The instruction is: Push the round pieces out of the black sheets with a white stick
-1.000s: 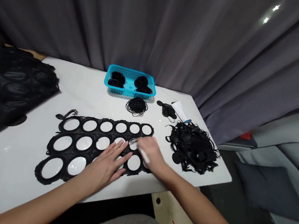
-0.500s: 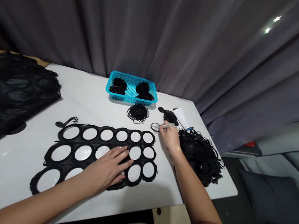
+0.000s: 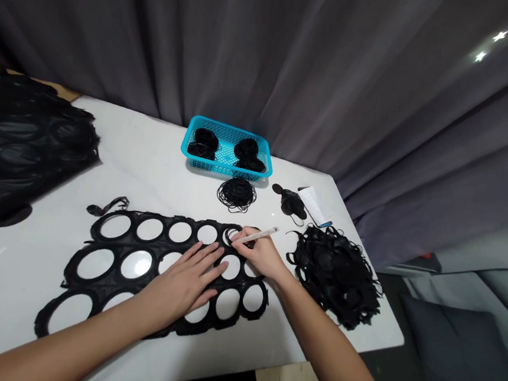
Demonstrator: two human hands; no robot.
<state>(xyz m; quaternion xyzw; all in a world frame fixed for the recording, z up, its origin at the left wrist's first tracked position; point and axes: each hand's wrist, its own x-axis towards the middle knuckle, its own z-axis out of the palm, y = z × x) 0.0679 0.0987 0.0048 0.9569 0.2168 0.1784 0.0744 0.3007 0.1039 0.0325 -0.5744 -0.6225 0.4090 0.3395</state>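
A black rubbery sheet (image 3: 115,252) with rows of large round holes lies on the white table. Across its middle, my left hand (image 3: 185,288) rests flat with the fingers spread, holding nothing. My right hand (image 3: 260,253) is closed in a pen grip on a slim white pen-like tool (image 3: 261,236). The tool's tip end is at a hole in the far row, near the sheet's right end. A thin black ring (image 3: 229,234) shows at that hole, partly hidden by my fingers. Beyond the sheet sits a loose pile of thin black rings (image 3: 236,194).
A blue basket (image 3: 226,168) with bundles of black rings stands at the back. Black scraps (image 3: 339,275) are heaped on the right, near a white tube (image 3: 315,205) and small black pieces (image 3: 292,204). A stack of black sheets (image 3: 30,147) fills the left.
My right hand has moved left with the tool, from the bare table beside the sheet to a hole in its far row. The thin ring at the tip moved too. My left hand stays flat.
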